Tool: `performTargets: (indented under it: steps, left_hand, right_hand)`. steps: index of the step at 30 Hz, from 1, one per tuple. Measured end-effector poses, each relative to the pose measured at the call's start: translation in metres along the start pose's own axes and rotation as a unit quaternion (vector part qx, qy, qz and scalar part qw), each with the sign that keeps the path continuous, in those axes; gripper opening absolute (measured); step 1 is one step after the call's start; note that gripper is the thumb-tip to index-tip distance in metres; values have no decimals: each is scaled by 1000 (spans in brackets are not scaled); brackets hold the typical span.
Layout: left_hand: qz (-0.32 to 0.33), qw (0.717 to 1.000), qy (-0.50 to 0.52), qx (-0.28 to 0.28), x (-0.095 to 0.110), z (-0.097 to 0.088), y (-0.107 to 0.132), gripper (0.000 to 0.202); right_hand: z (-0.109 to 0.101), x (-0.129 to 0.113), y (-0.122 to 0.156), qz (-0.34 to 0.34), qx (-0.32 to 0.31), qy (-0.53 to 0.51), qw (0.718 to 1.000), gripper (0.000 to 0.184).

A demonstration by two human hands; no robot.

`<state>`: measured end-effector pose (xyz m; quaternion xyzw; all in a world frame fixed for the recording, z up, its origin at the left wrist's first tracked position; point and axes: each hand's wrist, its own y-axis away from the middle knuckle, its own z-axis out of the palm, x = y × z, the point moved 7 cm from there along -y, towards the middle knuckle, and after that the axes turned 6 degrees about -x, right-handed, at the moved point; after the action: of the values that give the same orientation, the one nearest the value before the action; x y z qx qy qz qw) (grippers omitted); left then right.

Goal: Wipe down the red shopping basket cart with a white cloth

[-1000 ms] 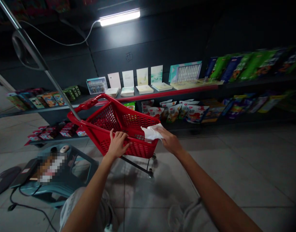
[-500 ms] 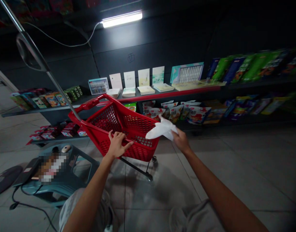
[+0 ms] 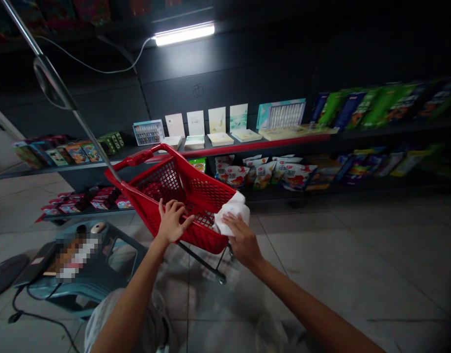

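A red plastic shopping cart (image 3: 147, 206) with a latticed basket stands in front of me. My left hand (image 3: 172, 223) is over its near rim, fingers hooked loosely across the edge and thumb pointing along it. My right hand (image 3: 243, 240) holds a crumpled white cloth (image 3: 234, 211), possibly a paper wipe, pressed against the cart's right end corner. The cloth covers that corner, and the fingers lie flat across it.
Behind the cart, shelves carry booklets (image 3: 221, 139), snack bags (image 3: 299, 175) and small boxes (image 3: 87, 153). A grey-blue stool (image 3: 118, 245) with a mouse (image 3: 97, 227) and cable stands at left. A metal pole (image 3: 89, 130) slants down to the cart. Tiled floor (image 3: 321, 255) lies to the right.
My right hand has moved left and down, bringing the white cloth from above the cart's end onto its corner. The left hand stays at the rim; the view has shifted slightly.
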<state>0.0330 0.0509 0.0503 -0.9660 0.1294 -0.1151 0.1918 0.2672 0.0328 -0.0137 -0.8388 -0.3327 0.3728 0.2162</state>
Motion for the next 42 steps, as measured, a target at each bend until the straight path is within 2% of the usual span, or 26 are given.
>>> performTargets:
  steps: [2,4,6,8,9,11,13,14,15,16,17,18,19,20,22,23,25,27,29,31,32,35,37,40,42]
  left_hand:
    - [-21,1000,-9,7,-2,2,3,26]
    - [-71,997,-5,23,-6,4,6,28]
    - [-131,991,15,39,-14,7,10,26]
    - [-161,985,40,42,-20,11,12,22]
    - [-161,985,50,40,-22,13,12,21]
    - [-151,986,64,37,-25,16,11,22]
    - [-147,986,74,39,-29,17,10,23]
    - [-147,985,78,42,-31,18,10,23]
    - [-146,985,79,44,-32,18,10,23]
    - [-145,985,79,47,-32,18,10,22]
    - [-143,986,77,48,-32,18,10,22]
    - [-142,986,75,48,-31,18,10,22]
    - [-142,986,71,46,-29,18,10,22]
    - [-143,987,66,42,-28,18,10,23]
    - [-147,987,48,35,-23,16,10,23]
    - [-149,988,36,32,-21,16,10,24]
    - [-149,988,15,29,-16,15,10,24]
    - [-144,989,10,27,-12,15,8,24]
    - [-138,990,18,27,-9,16,6,25]
    - [-134,990,25,31,-7,18,4,24]
    - [-133,990,27,33,-6,18,3,24]
    - [-133,990,29,36,-6,19,2,24]
    - [-132,990,31,39,-7,18,2,24]
    - [-124,991,33,44,-10,17,3,24]
    - [-118,992,33,45,-12,17,4,24]
  right_hand:
    - [4,-34,14,-35,-26,-27,999,57]
    - [3,-56,23,-37,-40,-79,995,57]
    - [-2,-59,23,-1,-47,-161,986,48]
    - [-11,-38,15,99,-18,-270,958,36]
    - [-19,-19,10,169,22,-329,929,35]
    - [-37,26,4,294,139,-440,837,42]
    - [-55,64,-2,351,252,-513,742,42]
    - [-62,78,-5,359,291,-533,709,39]
    - [-68,89,-7,361,315,-543,690,35]
    - [-71,97,-9,363,321,-545,684,33]
    - [-73,100,-11,363,314,-539,692,31]
    - [-72,99,-12,359,290,-523,716,31]
    - [-71,94,-14,352,251,-490,757,32]
    - [-68,86,-16,336,199,-440,809,33]
    - [-62,61,-20,267,82,-300,912,34]
    - [-58,47,-21,219,34,-228,948,36]
    - [-56,25,-22,134,-8,-113,985,45]
    - [-62,16,-22,99,21,-41,994,55]
    - [-69,15,-24,106,77,5,991,59]
    - [-67,14,-29,117,93,32,988,60]
    - [-60,13,-32,117,69,43,990,58]
    - [-31,8,-38,93,-71,82,990,53]
    - [-20,8,-35,68,-142,104,982,56]
    - [-17,16,-27,46,-204,92,974,64]
    - [-19,21,-21,33,-220,78,972,72]
